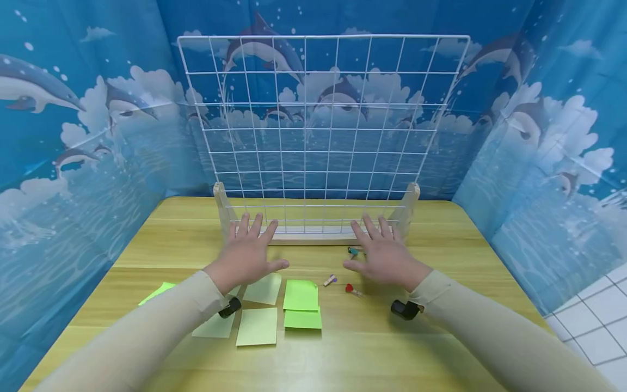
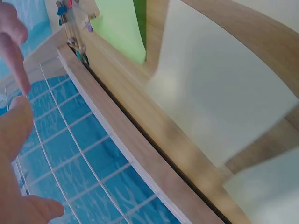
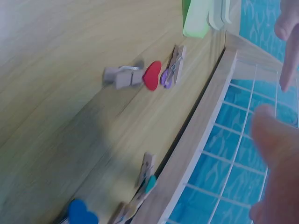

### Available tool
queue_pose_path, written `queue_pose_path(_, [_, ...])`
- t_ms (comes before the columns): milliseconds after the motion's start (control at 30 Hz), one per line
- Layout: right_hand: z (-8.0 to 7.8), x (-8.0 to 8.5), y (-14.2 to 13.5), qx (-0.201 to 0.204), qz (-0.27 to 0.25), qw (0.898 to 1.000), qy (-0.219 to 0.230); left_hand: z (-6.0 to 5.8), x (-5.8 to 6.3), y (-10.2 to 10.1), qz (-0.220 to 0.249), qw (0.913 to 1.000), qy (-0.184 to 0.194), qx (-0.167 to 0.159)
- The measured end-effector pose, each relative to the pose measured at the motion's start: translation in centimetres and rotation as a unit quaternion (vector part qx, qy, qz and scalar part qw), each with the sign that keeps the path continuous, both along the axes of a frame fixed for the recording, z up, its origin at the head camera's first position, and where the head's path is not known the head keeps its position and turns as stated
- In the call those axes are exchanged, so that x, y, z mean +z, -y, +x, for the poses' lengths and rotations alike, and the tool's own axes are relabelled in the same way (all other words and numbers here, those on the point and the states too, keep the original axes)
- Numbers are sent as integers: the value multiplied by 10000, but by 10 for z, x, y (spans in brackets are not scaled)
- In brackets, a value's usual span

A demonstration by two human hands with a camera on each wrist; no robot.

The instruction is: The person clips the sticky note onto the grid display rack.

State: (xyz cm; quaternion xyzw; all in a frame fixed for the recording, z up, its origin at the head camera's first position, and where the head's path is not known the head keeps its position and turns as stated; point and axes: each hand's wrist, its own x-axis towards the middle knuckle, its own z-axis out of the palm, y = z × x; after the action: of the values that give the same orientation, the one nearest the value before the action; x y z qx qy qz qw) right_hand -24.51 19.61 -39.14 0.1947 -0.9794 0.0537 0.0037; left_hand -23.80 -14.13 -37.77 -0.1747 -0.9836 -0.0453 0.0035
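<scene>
My left hand (image 1: 250,256) and right hand (image 1: 384,256) reach forward with fingers spread, both holding nothing. Their fingertips overlap the lower part of a white wire grid (image 1: 305,171), which stands in a wooden base (image 1: 313,240). Below the right hand lie small wooden clothespins: one with a red heart (image 3: 152,75), one with a purple heart (image 3: 175,67), and others with teal (image 3: 149,185) and blue (image 3: 81,213) decorations. Nearer the left hand are bright green sticky notes (image 1: 301,294) and pale ones (image 1: 257,326). The left forearm partly covers some of these notes.
The wooden table (image 1: 372,348) extends to the grid's base at the back. A blue dolphin-print curtain (image 1: 112,158) encloses the back and sides. White floor tiles (image 1: 592,321) show at lower right. Each wrist carries a small black camera (image 1: 405,309).
</scene>
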Motion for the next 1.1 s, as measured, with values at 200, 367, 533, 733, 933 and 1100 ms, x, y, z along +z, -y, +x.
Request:
queue_pose_path(200, [-5, -5, -17, 187, 119, 9997, -90, -1, 0, 19, 61, 9999, 48, 108])
queue_pose_path(367, [-4, -5, -28, 342, 150, 9992, -123, 0, 2, 34, 58, 9997, 67, 231])
queue_pose_path(533, [-1, -6, -38, 300, 72, 9995, -20, -1, 0, 53, 138, 9995, 9, 291])
queue_pose_path(733, [-1, -12, -48, 580, -70, 9979, -282, 1, -1, 74, 211, 9992, -53, 340])
queue_pose_path(933, [0, -18, -58, 656, 54, 9977, -131, 3, -3, 98, 49, 9989, -40, 462])
queue_pose_path(1100, [-1, -25, -63, 666, 38, 9977, 78, 6, -6, 118, -115, 9978, 66, 654])
